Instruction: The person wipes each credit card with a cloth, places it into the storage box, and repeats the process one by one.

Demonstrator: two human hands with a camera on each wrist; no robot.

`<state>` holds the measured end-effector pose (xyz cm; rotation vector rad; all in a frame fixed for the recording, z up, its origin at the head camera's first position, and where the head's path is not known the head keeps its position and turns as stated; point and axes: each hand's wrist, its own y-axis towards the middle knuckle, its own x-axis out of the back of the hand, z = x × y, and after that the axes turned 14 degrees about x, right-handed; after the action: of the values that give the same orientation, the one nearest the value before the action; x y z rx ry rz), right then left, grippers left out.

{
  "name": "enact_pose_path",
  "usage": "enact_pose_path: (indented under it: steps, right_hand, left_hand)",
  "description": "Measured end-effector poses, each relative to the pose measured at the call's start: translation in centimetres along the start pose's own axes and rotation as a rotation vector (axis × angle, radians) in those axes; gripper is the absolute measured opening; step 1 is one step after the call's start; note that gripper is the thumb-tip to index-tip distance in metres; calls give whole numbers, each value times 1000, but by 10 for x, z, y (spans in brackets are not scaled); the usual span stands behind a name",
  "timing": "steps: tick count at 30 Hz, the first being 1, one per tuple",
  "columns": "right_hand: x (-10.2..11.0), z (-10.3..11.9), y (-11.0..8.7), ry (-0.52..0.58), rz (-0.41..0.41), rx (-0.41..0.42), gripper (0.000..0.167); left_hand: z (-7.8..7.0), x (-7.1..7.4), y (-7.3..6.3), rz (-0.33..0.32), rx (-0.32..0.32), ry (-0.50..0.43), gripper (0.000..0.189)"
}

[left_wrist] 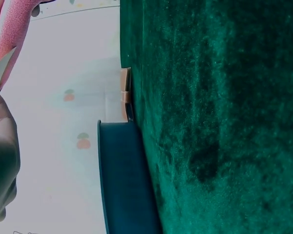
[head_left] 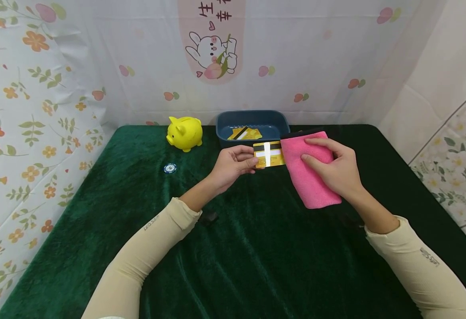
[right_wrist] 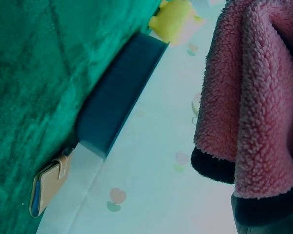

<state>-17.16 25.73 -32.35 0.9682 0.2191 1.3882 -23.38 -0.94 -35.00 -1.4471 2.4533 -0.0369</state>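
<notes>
My left hand [head_left: 234,162] pinches the left end of a yellow bank card [head_left: 262,160], which has a dark stripe and a white strip across it. In my right hand [head_left: 334,166] is a folded pink fleece cloth [head_left: 308,184] with a dark edge, gripped between thumb and fingers. The cloth meets the card's right end and covers it. Both are held up above the table, in front of a blue tray [head_left: 253,114]. Only part of the left hand [left_wrist: 2,146] shows in the left wrist view; the right wrist view shows the cloth [right_wrist: 263,97] close up.
Several yellow cards [head_left: 253,134] lie in the tray. A yellow piggy bank [head_left: 186,134] stands to its left, with a blue-and-white poker chip [head_left: 170,168] nearer me. Beside the tray, a tan wallet [right_wrist: 52,183] shows in the wrist views. Dark green velvet [head_left: 233,266] covers the table.
</notes>
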Motion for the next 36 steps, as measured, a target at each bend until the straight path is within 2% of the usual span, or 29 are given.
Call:
enact_pose_path:
  steps: [8,19,28,36]
  right_hand:
    - [-4,0,3,4,-2,22,38]
    - [-16,6,8,-45,-10,128,38]
    - [-26,10,14,-49,31,119,36]
    - [-34,12,15,-27,34,133,36]
  left_hand:
    - [1,1,1,9,-36,8,27]
    - [-1,1,2,21,-49,-9,28]
    - [0,0,3,33,-85,15,23]
    - [0,0,3,31,-127,51,24]
